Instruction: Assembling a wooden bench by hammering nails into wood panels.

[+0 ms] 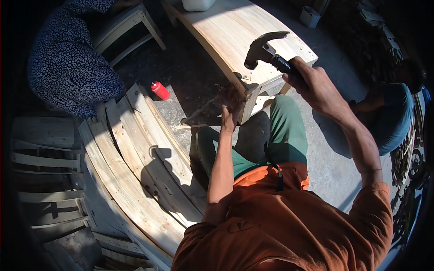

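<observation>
My right hand (312, 86) is closed round the dark handle of a claw hammer (260, 50), raised over the near corner of a pale wooden table (235, 22). The hammer's head points left, claw upward. On the tabletop below it, a thin nail-like piece (251, 76) stands near the corner, next to a small dark patch. My left hand (231, 110) is at the side of the table by the near corner leg (248, 105). Deep shadow covers its fingers, so I cannot tell whether they grip the wood.
Long pale planks (131, 158) lie to my left, with slatted wooden pieces (47, 160) beyond. A red squeeze bottle (160, 90) is on the concrete floor. A person in patterned clothing (72, 63) is at far left by a small wooden table (120, 31); another person (391, 115) crouches at right.
</observation>
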